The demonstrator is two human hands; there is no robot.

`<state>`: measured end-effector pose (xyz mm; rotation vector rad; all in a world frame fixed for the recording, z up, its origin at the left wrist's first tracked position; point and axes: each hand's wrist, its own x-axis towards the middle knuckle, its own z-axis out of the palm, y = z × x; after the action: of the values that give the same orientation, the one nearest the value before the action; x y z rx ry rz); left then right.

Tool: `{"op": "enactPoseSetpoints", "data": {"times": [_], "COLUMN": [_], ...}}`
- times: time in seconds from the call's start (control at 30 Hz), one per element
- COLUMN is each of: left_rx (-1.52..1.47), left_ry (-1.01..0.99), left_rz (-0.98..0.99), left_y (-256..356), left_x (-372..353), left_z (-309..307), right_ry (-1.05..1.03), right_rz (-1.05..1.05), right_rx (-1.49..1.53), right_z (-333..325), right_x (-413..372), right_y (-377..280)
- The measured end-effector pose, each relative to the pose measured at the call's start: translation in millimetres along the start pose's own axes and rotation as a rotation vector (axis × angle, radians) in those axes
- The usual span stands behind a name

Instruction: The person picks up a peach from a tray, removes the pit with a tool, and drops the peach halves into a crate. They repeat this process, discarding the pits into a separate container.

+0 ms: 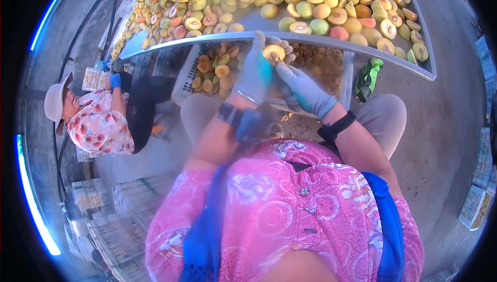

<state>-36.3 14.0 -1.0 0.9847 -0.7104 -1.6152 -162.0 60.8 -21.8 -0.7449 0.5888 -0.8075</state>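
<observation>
**Halved fruit held above the crate**

The fruit half [273, 53] sits cut face up in the left hand [256, 72], gloved fingers clasped round it, just below the metal table [217, 38] rim and over the crate [182, 88]. The right hand [303, 90] works at its centre (whether it grips a tool, I cannot tell). A slip there could nick the glove or drop the half.

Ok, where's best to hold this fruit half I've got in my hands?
Probably by its rounded skin side, from the left: the fruit half shows its flat cut face up, so the left hand cupping the curved back leaves the centre free for the right hand.
</observation>
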Motion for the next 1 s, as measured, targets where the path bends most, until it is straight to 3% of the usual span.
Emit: {"op": "enactPoseSetpoints", "data": {"times": [0.07,0.2,0.27,0.33,0.4,0.5,0.57,0.63,0.67,0.77,0.83,0.9,0.97,1.0], "left_rx": [0.011,0.141,-0.006,-0.036,-0.053,0.204,0.354,0.128,0.126,0.106,0.497,0.402,0.307,0.137], "left_ry": [-0.031,-0.129,-0.075,-0.063,-0.074,-0.071,-0.071,-0.238,-0.232,-0.309,-0.339,-0.413,-0.48,-0.454], "left_rz": [0.072,0.235,-0.006,0.013,0.082,0.277,0.379,0.022,0.02,-0.098,0.101,0.033,-0.032,-0.129], "left_y": [-6,-11,-6,-8,-12,-21,-14,6,8,11,9,9,11,11], "left_x": [5,17,13,7,6,15,16,5,4,7,9,14,14,11], "left_z": [-5,-15,-16,-14,-12,-16,-15,-9,-10,-13,-17,-24,-29,-29], "right_ry": [0.136,0.074,0.083,0.08,0.08,0.183,0.082,-0.019,-0.118,-0.042,-0.07,-0.105,-0.361,-0.364], "right_rz": [-0.037,0.039,0.004,-0.031,-0.058,-0.151,-0.019,0.027,0.074,0.021,0.095,0.164,0.268,0.268], "right_rx": [-0.157,-0.064,0.07,-0.019,-0.097,-0.128,0.03,0.055,0.089,-0.035,0.014,0.055,0.389,0.386], "right_z": [2,0,11,5,0,-5,-9,-9,-6,0,-8,-19,-26,-28], "right_x": [3,0,-3,2,7,16,12,-1,-6,-11,-8,-1,5,9], "right_y": [4,-5,-7,3,21,26,22,5,-2,-5,2,9,16,21]}}
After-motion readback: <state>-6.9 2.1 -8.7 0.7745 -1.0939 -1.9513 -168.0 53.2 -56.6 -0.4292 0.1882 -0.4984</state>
